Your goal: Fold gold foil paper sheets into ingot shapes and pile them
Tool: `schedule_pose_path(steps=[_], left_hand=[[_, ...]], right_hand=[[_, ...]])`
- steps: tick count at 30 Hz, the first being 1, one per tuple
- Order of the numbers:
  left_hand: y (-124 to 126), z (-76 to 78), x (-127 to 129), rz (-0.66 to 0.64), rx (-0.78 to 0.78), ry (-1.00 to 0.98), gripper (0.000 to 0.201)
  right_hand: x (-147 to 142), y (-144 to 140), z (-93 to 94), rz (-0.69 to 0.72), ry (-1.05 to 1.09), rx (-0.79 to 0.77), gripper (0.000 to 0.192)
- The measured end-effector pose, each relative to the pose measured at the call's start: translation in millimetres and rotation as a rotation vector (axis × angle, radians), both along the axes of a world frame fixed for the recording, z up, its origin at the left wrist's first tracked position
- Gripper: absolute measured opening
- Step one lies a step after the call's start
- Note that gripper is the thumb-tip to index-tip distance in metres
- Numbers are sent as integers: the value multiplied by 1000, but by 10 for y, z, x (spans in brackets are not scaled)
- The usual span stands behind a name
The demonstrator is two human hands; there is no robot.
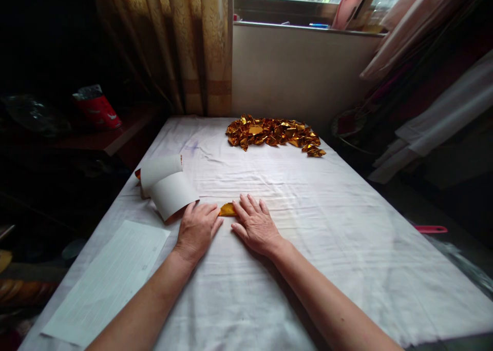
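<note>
A small folded piece of gold foil paper (pixel 228 209) lies on the white cloth between my two hands. My left hand (pixel 195 230) is closed at its left end, with thumb and fingertips around the tip of the foil. At the other end rests my right hand (pixel 257 227), its fingers stretched out and spread, the fingertips touching the foil. Just beyond my left hand are curled sheets of white-backed foil paper (pixel 173 194), orange-gold on the underside. A pile of folded gold foil pieces (pixel 269 131) sits at the far edge of the table.
A white cloth covers the table (pixel 331 258). To the left lies a pale lined sheet of paper (pixel 108 284). A red container (pixel 97 109) stands on a dark side surface. Beyond are a curtain (pixel 192 48) and a window sill with a pink cup (pixel 346 11). Clothes (pixel 450 104) hang at right.
</note>
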State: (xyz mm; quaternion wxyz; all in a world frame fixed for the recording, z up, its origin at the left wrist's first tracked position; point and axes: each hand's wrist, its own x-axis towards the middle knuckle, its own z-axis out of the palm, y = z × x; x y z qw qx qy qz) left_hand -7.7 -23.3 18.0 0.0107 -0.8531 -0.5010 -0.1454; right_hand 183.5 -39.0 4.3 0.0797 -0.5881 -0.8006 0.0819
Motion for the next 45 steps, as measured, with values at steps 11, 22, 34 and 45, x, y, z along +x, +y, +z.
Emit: schedule_pose_path(steps=[11,22,34,45], left_hand=[[126,48,56,19,21,125,29],[162,226,139,120,-86,190,35],[539,340,224,317,-367,-245,29],[718,60,484,386,-237,-325,17]], right_hand=[[80,12,-12,-86,124,150,39],[134,161,15,-175,384,142,29],[199,674,113,-304,818,-122,24],[317,1070,-78,-365,989,-80,22]])
